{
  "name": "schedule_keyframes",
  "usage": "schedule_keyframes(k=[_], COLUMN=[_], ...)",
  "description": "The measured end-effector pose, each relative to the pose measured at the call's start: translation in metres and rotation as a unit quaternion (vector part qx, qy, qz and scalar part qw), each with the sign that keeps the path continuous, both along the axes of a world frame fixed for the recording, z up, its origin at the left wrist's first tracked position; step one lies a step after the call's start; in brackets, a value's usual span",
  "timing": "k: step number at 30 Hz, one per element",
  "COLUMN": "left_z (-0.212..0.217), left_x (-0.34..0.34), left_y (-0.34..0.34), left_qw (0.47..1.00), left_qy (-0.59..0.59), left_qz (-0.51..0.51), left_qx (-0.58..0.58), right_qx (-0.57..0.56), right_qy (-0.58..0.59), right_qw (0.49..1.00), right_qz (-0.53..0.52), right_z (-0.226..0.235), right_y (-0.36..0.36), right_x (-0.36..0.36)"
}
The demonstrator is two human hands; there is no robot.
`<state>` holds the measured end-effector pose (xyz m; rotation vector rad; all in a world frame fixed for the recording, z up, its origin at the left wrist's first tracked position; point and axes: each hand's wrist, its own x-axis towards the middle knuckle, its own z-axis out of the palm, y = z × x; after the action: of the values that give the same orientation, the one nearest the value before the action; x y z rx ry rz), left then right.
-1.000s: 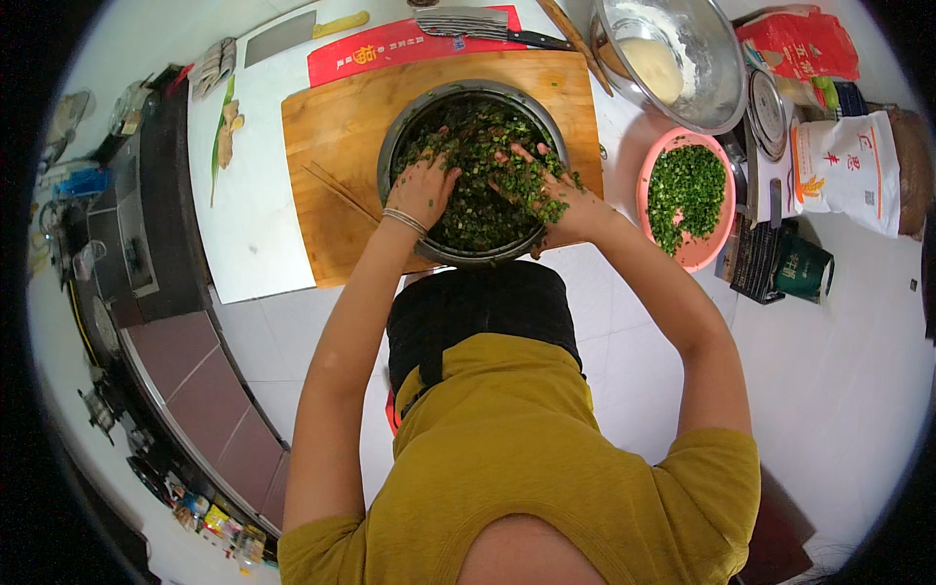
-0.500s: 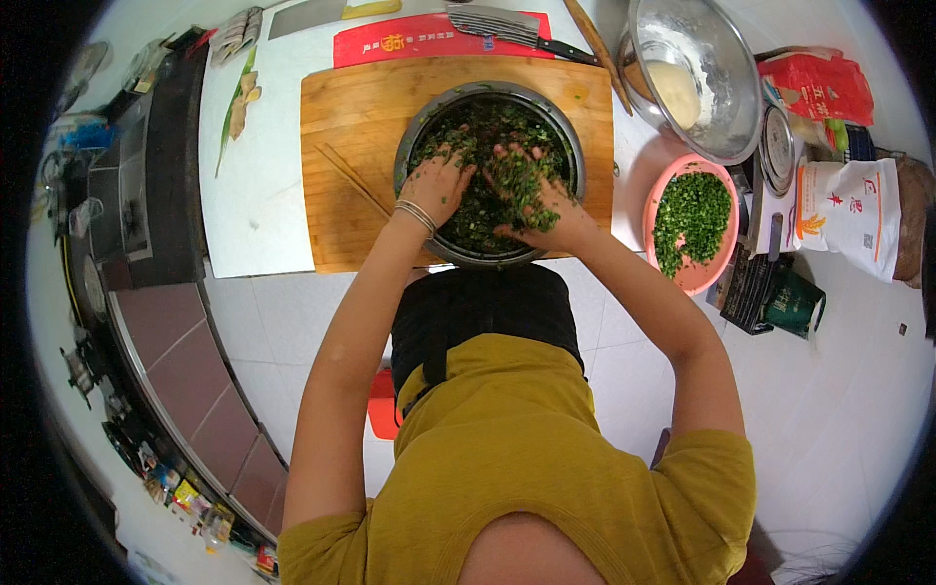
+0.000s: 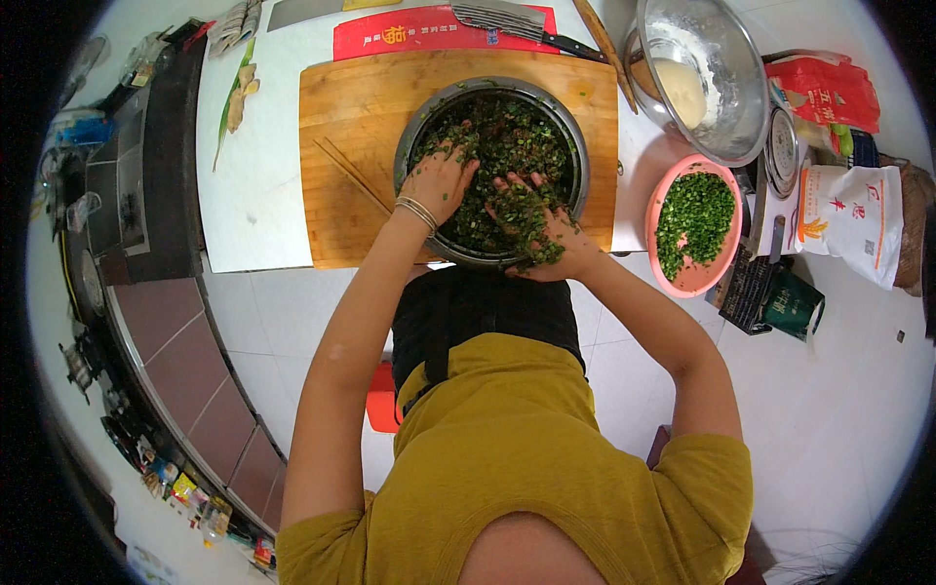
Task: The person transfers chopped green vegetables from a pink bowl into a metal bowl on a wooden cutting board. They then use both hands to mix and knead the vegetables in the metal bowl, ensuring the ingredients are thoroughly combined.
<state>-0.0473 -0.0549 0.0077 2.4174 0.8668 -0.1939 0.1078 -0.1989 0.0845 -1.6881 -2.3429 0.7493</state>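
A dark metal bowl (image 3: 582, 156) holds a mix of chopped greens (image 3: 517, 136) with darker bits in it. My left hand (image 3: 439, 182) lies over the bowl's left side, fingers stretched into the mix and their tips partly hidden, bracelets at the wrist. On the right side my right hand (image 3: 554, 234) is spread open and tilted, with clumps of the greens lying across and clinging to its palm and fingers. Its thumb sits by the near rim. Under the bowl is a wooden cutting board (image 3: 341, 107).
Chopsticks (image 3: 351, 175) lie on the board. Behind it are a cleaver (image 3: 502, 18) and a wooden rolling pin (image 3: 604, 49). To the right stand a steel bowl with dough (image 3: 680, 93), a pink basin (image 3: 653, 244) of chopped greens and a white bag (image 3: 848, 216). Ginger (image 3: 238, 107) lies left.
My right hand has flattened and spread its fingers, shifting slightly toward the near right rim. The greens on it have slid toward the wrist. My left hand has barely moved.
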Motion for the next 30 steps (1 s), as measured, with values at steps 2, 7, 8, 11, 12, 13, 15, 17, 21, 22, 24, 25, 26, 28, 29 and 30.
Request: schedule_keyframes(k=[2, 7, 8, 11, 12, 13, 15, 17, 21, 22, 24, 25, 26, 28, 29, 30], left_z=[-0.002, -0.005, -0.013, 0.001, 0.014, 0.026, 0.043, 0.037, 0.039, 0.040, 0.040, 0.040, 0.038, 0.034, 0.031, 0.027], left_x=[0.000, -0.001, -0.004, 0.000, 0.002, 0.005, 0.008, 0.001, 0.000, 0.000, 0.003, 0.004, 0.005, 0.006, 0.007, 0.006], left_y=[0.000, 0.002, 0.002, 0.001, 0.001, 0.001, 0.001, -0.002, -0.004, -0.004, -0.004, -0.003, -0.004, -0.004, -0.005, -0.006], left_qw=[1.000, 0.998, 0.999, 0.998, 0.996, 0.995, 0.993, 0.997, 0.987, 0.986, 0.983, 0.984, 0.985, 0.989, 0.991, 0.993], left_qy=[0.013, 0.052, 0.044, 0.029, 0.025, 0.039, 0.068, 0.031, 0.091, 0.099, 0.115, 0.111, 0.108, 0.088, 0.072, 0.056], left_qz=[0.004, 0.002, -0.003, 0.037, 0.060, 0.049, 0.029, -0.042, -0.122, -0.125, -0.133, -0.127, -0.121, -0.110, -0.103, -0.095], left_qx=[-0.015, -0.040, -0.027, -0.047, -0.064, -0.075, -0.097, -0.054, -0.047, -0.051, -0.061, -0.059, -0.058, -0.051, -0.045, -0.040], right_qx=[0.011, 0.043, 0.047, 0.117, 0.113, 0.100, 0.075, 0.044, -0.012, -0.022, -0.075, -0.102, -0.086, -0.052, -0.049, -0.046], right_qy=[0.015, 0.018, 0.013, -0.017, -0.027, -0.030, -0.036, -0.029, -0.046, -0.060, -0.070, -0.075, -0.071, -0.062, -0.056, -0.050], right_qw=[1.000, 0.995, 0.992, 0.985, 0.985, 0.987, 0.991, 0.996, 0.999, 0.997, 0.994, 0.992, 0.993, 0.995, 0.996, 0.997], right_qz=[-0.006, -0.089, -0.119, -0.124, -0.128, -0.120, -0.104, -0.068, 0.009, 0.040, 0.022, 0.013, 0.027, 0.052, 0.046, 0.041], right_z=[-0.006, -0.016, -0.020, -0.017, -0.014, -0.013, -0.013, -0.013, 0.002, 0.006, 0.020, 0.024, 0.020, 0.008, 0.008, 0.009], right_y=[0.001, 0.014, 0.017, 0.032, 0.034, 0.035, 0.038, 0.034, 0.030, 0.030, 0.025, 0.023, 0.024, 0.025, 0.025, 0.026], right_x=[-0.006, -0.008, -0.006, 0.013, 0.019, 0.025, 0.039, 0.053, 0.066, 0.068, 0.067, 0.066, 0.067, 0.066, 0.066, 0.066])
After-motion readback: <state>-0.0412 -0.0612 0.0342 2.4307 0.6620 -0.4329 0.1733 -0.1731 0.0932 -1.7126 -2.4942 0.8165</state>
